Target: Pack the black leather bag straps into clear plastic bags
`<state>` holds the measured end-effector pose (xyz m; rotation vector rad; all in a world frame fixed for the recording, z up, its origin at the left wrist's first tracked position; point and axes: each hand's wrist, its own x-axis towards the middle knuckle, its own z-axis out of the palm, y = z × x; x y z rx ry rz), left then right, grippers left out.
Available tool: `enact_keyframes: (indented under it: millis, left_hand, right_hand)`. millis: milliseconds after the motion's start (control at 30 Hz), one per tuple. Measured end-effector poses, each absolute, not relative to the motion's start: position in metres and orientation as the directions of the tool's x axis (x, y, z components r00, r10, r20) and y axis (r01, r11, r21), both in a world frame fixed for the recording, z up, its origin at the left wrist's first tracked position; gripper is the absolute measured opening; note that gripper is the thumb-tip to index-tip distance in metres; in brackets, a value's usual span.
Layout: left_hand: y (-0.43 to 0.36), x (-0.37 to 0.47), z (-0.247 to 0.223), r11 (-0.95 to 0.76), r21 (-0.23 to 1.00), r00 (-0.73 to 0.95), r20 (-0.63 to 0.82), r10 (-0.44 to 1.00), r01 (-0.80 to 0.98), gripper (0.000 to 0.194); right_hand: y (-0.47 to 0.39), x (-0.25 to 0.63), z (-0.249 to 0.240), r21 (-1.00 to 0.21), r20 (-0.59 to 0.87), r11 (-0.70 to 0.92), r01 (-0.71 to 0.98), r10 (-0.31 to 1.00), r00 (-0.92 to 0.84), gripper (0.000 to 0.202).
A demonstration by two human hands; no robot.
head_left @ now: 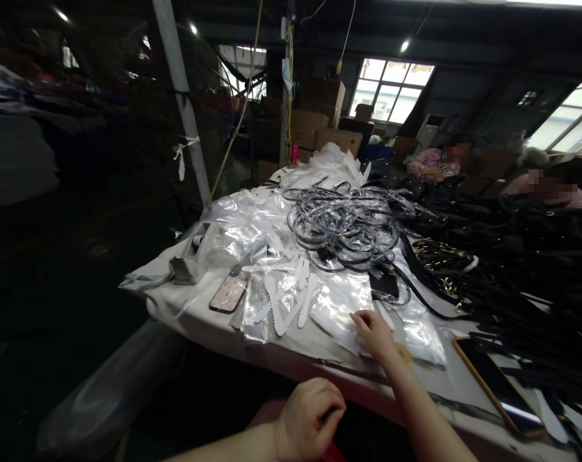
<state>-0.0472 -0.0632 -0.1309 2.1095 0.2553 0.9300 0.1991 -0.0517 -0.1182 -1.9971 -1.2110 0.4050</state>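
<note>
My right hand [375, 330] reaches over the front of the table, its thumb and fingers pinched together at the right part of a clear plastic bag [341, 301]. Below the table edge, near my lap, my left hand [312, 410] is curled into a loose fist, with nothing visible in it. Several white serrated plastic strips [291, 311] lie left of the bag. Beyond the bag is a heap of black straps in clear wrapping [343, 224]. A roll of yellowish tape [403, 353] is partly hidden behind my right wrist.
A phone [229, 289] lies left of the strips, and another phone in a tan case [497, 385] lies at the right. Black straps with gold clasps [445, 269] crowd the right side. A metal post [182, 96] stands at the left. Two people sit across the table.
</note>
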Motion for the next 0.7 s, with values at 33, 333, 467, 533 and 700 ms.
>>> enact_keyframes:
  millis: [33, 333, 467, 533, 700]
  left_hand:
    - [-0.061, -0.046, -0.13, -0.668, 0.734, 0.697, 0.545, 0.467, -0.126, 0.012]
    - [0.002, -0.032, -0.1, -0.821, 0.549, 0.666, 0.555, 0.498, 0.157, 0.058]
    - [0.0, -0.019, -0.082, -0.9, 0.429, 0.804, 0.561, 0.197, -0.079, 0.039]
    - [-0.014, -0.013, -0.075, -0.897, 0.378, 0.817, 0.576, 0.035, -0.228, 0.015]
    - [-0.045, -0.015, -0.04, -0.836, 0.303, 0.685, 0.72, -0.113, -0.457, 0.03]
  right_hand:
    - [-0.054, 0.2, -0.113, -0.756, 0.094, -0.252, 0.604, 0.871, 0.482, 0.039]
    - [-0.108, 0.165, -0.045, -0.784, 0.005, -0.105, 0.612, 0.984, 0.176, 0.027]
    - [-0.132, 0.14, -0.011, -0.764, 0.033, 0.009, 0.645, 0.999, 0.026, 0.023]
    - [-0.142, 0.137, 0.003, -0.783, 0.112, 0.1, 0.613, 0.994, -0.02, 0.025]
    - [-0.161, 0.141, -0.008, -0.844, 0.164, 0.143, 0.517, 0.986, -0.004, 0.032]
